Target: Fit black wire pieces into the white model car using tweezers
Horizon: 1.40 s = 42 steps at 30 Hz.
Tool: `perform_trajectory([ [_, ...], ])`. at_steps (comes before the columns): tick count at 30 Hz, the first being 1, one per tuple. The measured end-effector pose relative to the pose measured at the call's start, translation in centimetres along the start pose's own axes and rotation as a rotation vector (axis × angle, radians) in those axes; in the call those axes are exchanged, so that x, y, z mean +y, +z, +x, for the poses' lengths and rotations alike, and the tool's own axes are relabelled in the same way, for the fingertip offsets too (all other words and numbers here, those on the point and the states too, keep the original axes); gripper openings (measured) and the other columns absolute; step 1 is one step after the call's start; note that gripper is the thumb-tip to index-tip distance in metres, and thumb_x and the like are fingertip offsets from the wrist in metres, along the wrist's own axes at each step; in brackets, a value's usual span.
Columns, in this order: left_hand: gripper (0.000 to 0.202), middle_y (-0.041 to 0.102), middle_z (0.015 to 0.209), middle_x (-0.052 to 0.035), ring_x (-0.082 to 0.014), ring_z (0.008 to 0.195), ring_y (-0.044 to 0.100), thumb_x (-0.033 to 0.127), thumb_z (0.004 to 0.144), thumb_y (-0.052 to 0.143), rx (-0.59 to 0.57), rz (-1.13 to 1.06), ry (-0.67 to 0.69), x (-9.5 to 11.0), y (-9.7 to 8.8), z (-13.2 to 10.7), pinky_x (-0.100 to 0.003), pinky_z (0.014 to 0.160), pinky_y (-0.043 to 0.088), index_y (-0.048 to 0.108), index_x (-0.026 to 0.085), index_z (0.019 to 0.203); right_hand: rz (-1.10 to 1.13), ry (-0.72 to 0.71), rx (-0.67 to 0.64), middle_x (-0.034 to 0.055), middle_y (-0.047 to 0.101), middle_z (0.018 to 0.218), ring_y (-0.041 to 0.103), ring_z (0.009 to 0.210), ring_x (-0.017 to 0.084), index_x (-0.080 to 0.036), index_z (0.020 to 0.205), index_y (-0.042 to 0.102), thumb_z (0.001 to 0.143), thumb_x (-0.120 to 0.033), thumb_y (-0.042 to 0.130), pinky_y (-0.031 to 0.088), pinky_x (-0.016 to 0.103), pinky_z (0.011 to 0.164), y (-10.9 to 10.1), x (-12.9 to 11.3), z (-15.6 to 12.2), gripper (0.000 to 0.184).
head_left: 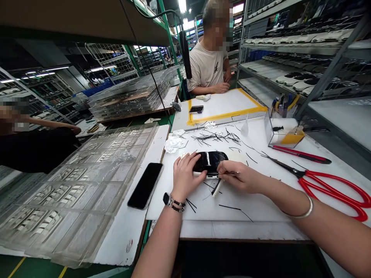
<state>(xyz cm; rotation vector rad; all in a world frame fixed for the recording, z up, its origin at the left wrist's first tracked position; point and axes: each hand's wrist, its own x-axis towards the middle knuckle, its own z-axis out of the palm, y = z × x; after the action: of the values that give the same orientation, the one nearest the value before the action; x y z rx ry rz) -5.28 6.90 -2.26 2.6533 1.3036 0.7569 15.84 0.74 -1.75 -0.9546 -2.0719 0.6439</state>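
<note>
A model car body [210,161] with a glossy black top and white lower edge lies on the white work surface in front of me. My left hand [187,170] grips its left end, fingers over the top and thumb along the near side. At the near right edge, my right hand [237,175] is closed in a pinch around a slim metal tool [236,173], whose working end is hidden by the fingers. Just below the body, a short black-and-white strip [215,188] sticks out toward me. Thin black strips [217,136] lie scattered around, most of them behind the body.
Red-handled scissors [333,189], a red cutter [303,154] and a clear tool box [284,131] stand right. A phone [145,186] and a compartmented clear tray [84,185] lie left. Crumpled white material [173,143] sits behind. A co-worker [208,65] is across the table.
</note>
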Motion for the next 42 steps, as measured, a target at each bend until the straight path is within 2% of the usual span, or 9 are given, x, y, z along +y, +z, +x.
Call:
perform_trajectory([
  [10,0.048,0.052,0.137,-0.0032,-0.0238,0.13,0.043,0.033,0.08,0.062,-0.004,-0.001,0.0,0.1,-0.1,-0.1,-0.046,0.111,0.024,0.051,0.026,0.125,-0.025,-0.007,0.018,0.0052,0.056,0.083,0.052,0.074,0.014,-0.019,0.083,0.046,0.09,-0.017,0.043,0.045,0.028,0.066,0.0,0.1,0.0,0.008],
  [22,0.048,0.053,0.136,-0.0045,-0.0242,0.13,0.044,0.031,0.079,0.063,-0.013,0.007,-0.001,0.1,-0.2,0.1,-0.049,0.112,0.025,0.051,0.025,0.125,-0.012,0.015,0.016,0.0039,0.053,0.079,0.048,0.07,0.014,-0.019,0.083,0.046,0.09,-0.019,0.043,0.043,0.028,0.065,-0.1,0.2,0.1,0.008],
  [27,0.048,0.052,0.138,-0.0039,-0.0254,0.13,0.044,0.029,0.082,0.058,-0.023,0.06,0.041,-0.5,-0.2,-0.1,-0.052,0.108,0.031,0.049,0.026,0.128,-0.006,0.005,0.086,0.0018,0.051,0.075,0.046,0.066,0.013,-0.019,0.081,0.045,0.087,-0.021,0.046,0.042,0.026,0.061,-0.3,-0.4,0.1,0.006],
  [30,0.049,0.053,0.137,-0.0029,-0.0275,0.127,0.048,0.03,0.082,0.056,0.019,0.116,0.089,-1.9,0.5,0.0,-0.055,0.104,0.037,0.048,0.029,0.13,-0.044,-0.024,0.227,0.0013,0.051,0.072,0.046,0.062,0.013,-0.02,0.081,0.043,0.086,-0.022,0.046,0.042,0.026,0.056,-1.2,-1.1,0.2,0.006],
  [34,0.049,0.055,0.134,-0.0021,-0.0284,0.121,0.055,0.034,0.081,0.057,0.106,0.194,0.194,-4.0,1.8,0.3,-0.051,0.097,0.047,0.051,0.031,0.129,-0.142,-0.192,0.585,0.0018,0.05,0.072,0.049,0.061,0.014,-0.022,0.086,0.046,0.088,-0.022,0.043,0.043,0.027,0.053,-4.0,-2.5,0.0,0.004],
  [39,0.049,0.055,0.134,-0.0019,-0.0276,0.119,0.057,0.036,0.082,0.056,0.143,0.25,0.242,-5.0,2.3,0.2,-0.047,0.093,0.052,0.051,0.031,0.13,-0.097,-0.21,1.067,0.0016,0.055,0.074,0.054,0.062,0.014,-0.023,0.092,0.051,0.091,-0.024,0.049,0.047,0.027,0.053,-9.7,-4.7,0.1,0.002],
  [42,0.048,0.054,0.135,-0.002,-0.0277,0.121,0.055,0.037,0.083,0.055,0.129,0.234,0.213,-4.5,2.0,0.1,-0.049,0.096,0.05,0.052,0.03,0.13,-0.127,-0.216,1.22,0.0018,0.055,0.077,0.059,0.066,0.015,-0.022,0.09,0.051,0.088,-0.028,0.056,0.051,0.03,0.059,-13.6,-6.2,0.7,0.007],
])
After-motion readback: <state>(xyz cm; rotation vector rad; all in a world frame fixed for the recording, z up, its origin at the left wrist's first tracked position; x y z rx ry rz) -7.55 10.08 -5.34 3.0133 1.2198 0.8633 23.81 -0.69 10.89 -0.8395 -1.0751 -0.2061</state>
